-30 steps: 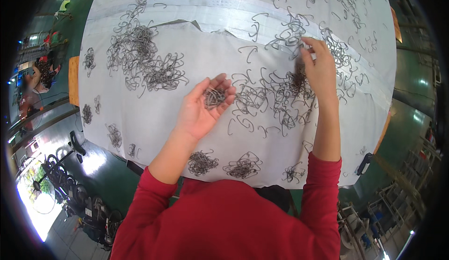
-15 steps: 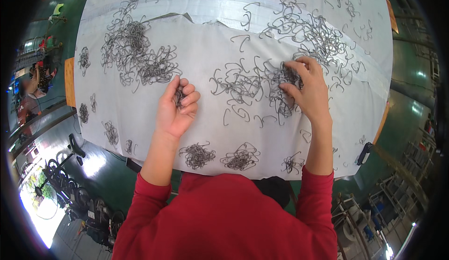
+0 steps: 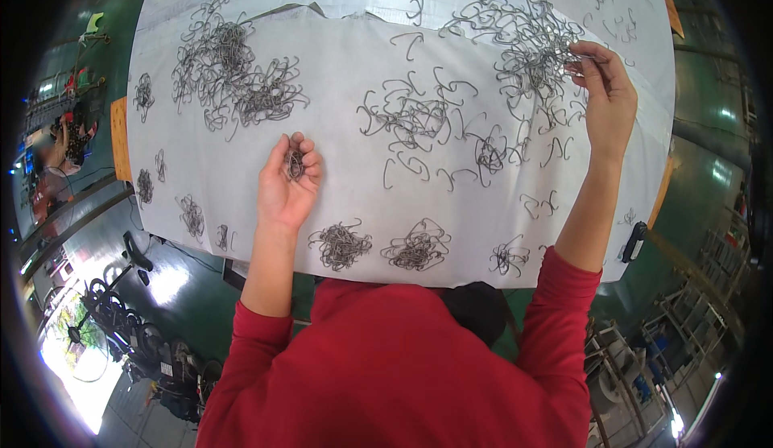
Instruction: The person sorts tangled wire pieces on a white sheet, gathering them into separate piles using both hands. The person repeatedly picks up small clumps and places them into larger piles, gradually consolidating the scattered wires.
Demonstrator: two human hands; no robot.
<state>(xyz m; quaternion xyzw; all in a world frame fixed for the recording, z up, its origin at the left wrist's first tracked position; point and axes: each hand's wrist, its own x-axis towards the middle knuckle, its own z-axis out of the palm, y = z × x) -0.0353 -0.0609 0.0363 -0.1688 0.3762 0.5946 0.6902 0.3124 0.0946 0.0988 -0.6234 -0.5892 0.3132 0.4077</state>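
Observation:
Bent grey wire hooks, S-shaped, lie in tangled heaps on a white-covered table (image 3: 338,86). My left hand (image 3: 287,186) is palm up over the middle left, its fingers curled around a small bunch of wire hooks (image 3: 295,164). The large left heap (image 3: 258,98) lies just beyond it. At the far right, my right hand (image 3: 609,98) is at the edge of the right heap (image 3: 535,49), thumb and fingers bent together with wire hooks between them; how many is hidden. Between the hands, a looser heap (image 3: 415,118) is spread out.
Along the near edge sit small piles of hooks (image 3: 341,244), (image 3: 416,247) and a sparse one (image 3: 508,256). Several little clusters (image 3: 192,216) line the left side. A black device (image 3: 634,242) is fixed at the right edge. Wrinkled clear film (image 3: 354,1) crosses the far part.
My right hand has moved from the middle-right hooks to the far-right heap, leaving fewer hooks behind. My left hand has shifted slightly left, still closed on its bunch. The view has shifted a little.

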